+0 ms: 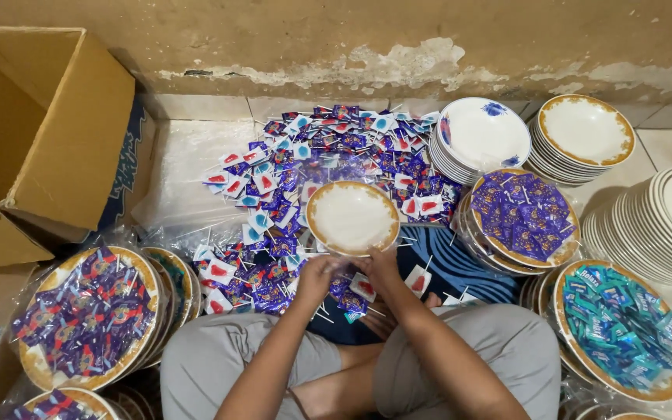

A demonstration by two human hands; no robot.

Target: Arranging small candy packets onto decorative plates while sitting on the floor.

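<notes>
Both hands meet at the empty gold-rimmed plate's (352, 217) near rim: left hand (316, 276) and right hand (380, 267) pinched together on small candy packets (349, 281). Advice: keep grip light, packets flat.

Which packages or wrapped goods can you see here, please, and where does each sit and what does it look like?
Cardboard box: upper left, open, brown, with one dark blue printed side.
Loose sachets: heaped on the floor at centre, small squares, purple, white and red.
Purple sachets: piled on a gold-rimmed plate, right of centre.
Teal sachets: on a plate at lower right.
Plastic-wrapped plate: lower left, filled with purple and red sachets.
</notes>
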